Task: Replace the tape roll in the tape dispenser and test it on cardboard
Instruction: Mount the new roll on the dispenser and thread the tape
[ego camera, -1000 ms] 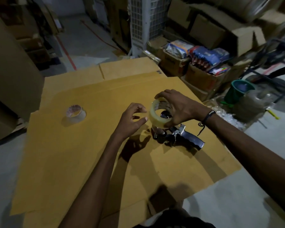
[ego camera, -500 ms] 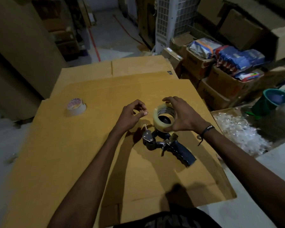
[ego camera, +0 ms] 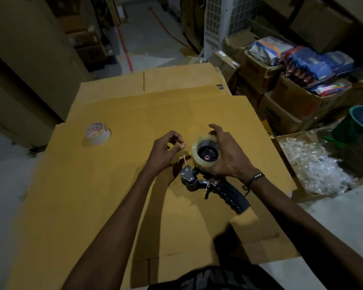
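So we keep the right hand (ego camera: 224, 158) gripping the roll (ego camera: 205, 153) on the dispenser (ego camera: 214, 187), left hand (ego camera: 164, 151) pinching the tape end, and thread slowly

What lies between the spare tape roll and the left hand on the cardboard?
Nothing: in the head view, only bare cardboard separates the spare tape roll from the left hand.

On the cardboard (ego camera: 105, 206) lay the tape dispenser (ego camera: 210, 183), a tape roll (ego camera: 205, 153) on its hub; a second roll (ego camera: 98, 133) sat far left, boxes (ego camera: 285, 101) behind right.
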